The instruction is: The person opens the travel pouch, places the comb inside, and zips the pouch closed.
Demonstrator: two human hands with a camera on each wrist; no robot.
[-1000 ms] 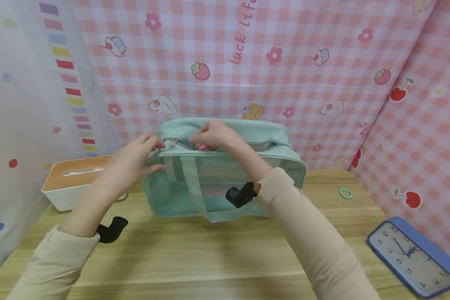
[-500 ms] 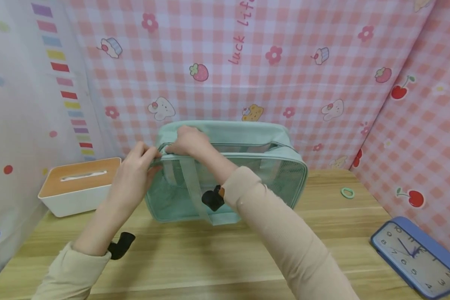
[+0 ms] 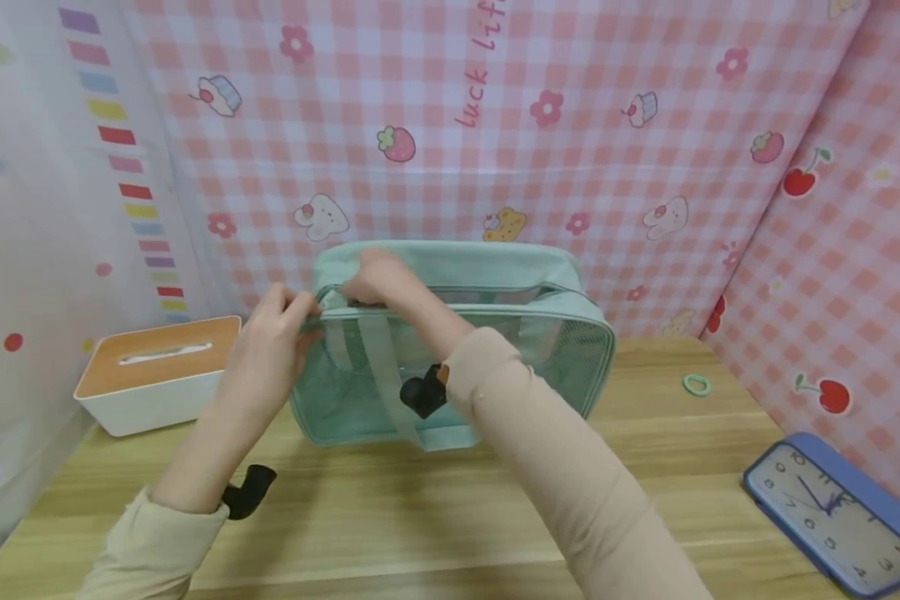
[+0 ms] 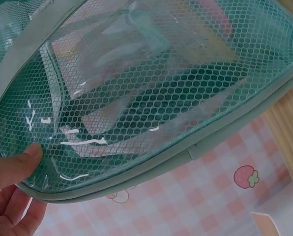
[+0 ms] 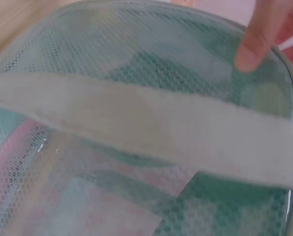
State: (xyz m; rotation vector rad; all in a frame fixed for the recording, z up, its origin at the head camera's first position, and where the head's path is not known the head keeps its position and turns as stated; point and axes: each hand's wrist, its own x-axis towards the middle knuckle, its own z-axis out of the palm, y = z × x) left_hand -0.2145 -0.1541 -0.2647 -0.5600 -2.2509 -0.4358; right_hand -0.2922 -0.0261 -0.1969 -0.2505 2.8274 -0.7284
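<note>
A mint green bag (image 3: 510, 267) with clear mesh sides stands upright on the wooden table in the head view. Its top zipper (image 3: 495, 295) gapes along most of its length. At the top left corner, my left hand (image 3: 270, 342) grips the edge; the left wrist view shows its thumb (image 4: 31, 160) on the clear front and the fingers behind. My right hand (image 3: 378, 275) bends down over the zipper's left end, pinching the zipper pull, which the fingers hide. Across the right wrist view runs the bag's pale strap (image 5: 146, 120).
Left of the bag is a white tissue box (image 3: 157, 406) with a wood-look lid. A blue clock (image 3: 825, 508) lies at the right, and a small green ring (image 3: 696, 393) sits farther back. Close behind the bag hangs a pink checked cloth (image 3: 435, 192).
My right hand has moved left along the bag's top onto the zipper pull, then shifted slightly right. My left hand has closed onto the bag's corner.
</note>
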